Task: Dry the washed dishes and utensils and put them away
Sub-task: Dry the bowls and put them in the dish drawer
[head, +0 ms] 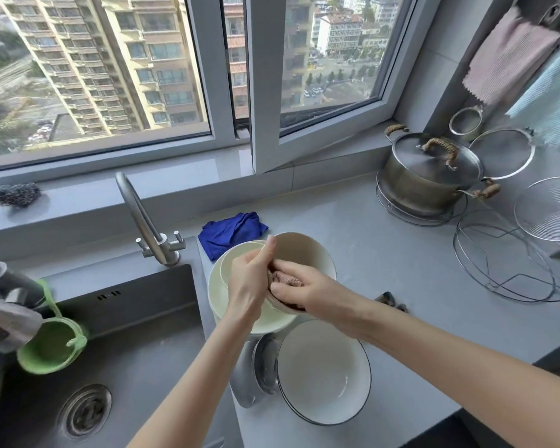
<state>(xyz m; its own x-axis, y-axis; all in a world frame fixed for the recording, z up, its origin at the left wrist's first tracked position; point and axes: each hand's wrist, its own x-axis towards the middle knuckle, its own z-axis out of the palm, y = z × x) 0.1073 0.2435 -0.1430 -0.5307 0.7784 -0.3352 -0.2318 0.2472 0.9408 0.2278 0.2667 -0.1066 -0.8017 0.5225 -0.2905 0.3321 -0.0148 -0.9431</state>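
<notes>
Two dishes sit nearest, by the near edge of the surface [417, 286]: a white bowl [324, 371] with a dark rim, and steel dishes [256, 370] tipped on edge against its left side, next to the sink [136, 334]. Just beyond them, along the surface's left edge, lies a stack of cream plates [223, 302], a smaller one on a large one. Above that stack the beige bowl [304, 250] is held tilted. The left hand [248, 286] has its grip closed on the bowl's left rim, thumb lying up along the rim. The right hand [307, 292] has its grip closed on a bunched pink cloth [286, 279], pressed against the bowl's inside near its lower wall, so the cloth sits between the two hands and the bowl cups the right fingers. Behind the plates a crumpled blue cloth [232, 232] lies on the surface. A faucet [143, 218] stands at the sink's back right corner. Toward the far right corner, a lidded steel pot [430, 176] rests on a wire rack.
</notes>
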